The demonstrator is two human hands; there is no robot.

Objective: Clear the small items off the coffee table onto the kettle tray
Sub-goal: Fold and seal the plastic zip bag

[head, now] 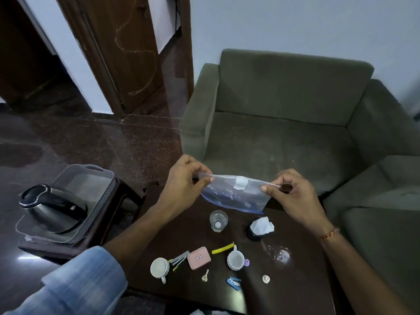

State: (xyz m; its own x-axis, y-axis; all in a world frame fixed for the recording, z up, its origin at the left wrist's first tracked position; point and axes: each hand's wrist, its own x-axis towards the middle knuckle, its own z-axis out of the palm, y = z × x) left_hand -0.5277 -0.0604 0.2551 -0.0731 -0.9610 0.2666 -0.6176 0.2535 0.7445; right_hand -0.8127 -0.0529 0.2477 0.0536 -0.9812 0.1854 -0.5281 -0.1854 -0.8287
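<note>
Both hands hold a clear plastic zip bag (pixel 236 193) above the far edge of the dark coffee table (pixel 295 280). My left hand (pixel 184 178) pinches its left top corner and my right hand (pixel 293 194) pinches the right one. Below on the table lie a glass (pixel 218 220), a black cup stuffed with white tissue (pixel 260 228), two white cups (pixel 159 267) (pixel 235 260), a pink case (pixel 199 258), a yellow strip (pixel 222 248), a key (pixel 205 278), a blue stapler (pixel 234 283) and a white ring (pixel 265 279). At left, a steel kettle (pixel 53 208) stands on a clear tray (pixel 91 178).
The tray rests on a small dark side table (pixel 106 214) left of the coffee table. A green armchair (pixel 284 133) stands behind the table and another green seat (pixel 375 212) is at the right. A clear glass dish (pixel 278 253) and a grey clip (pixel 179 259) also lie on the table.
</note>
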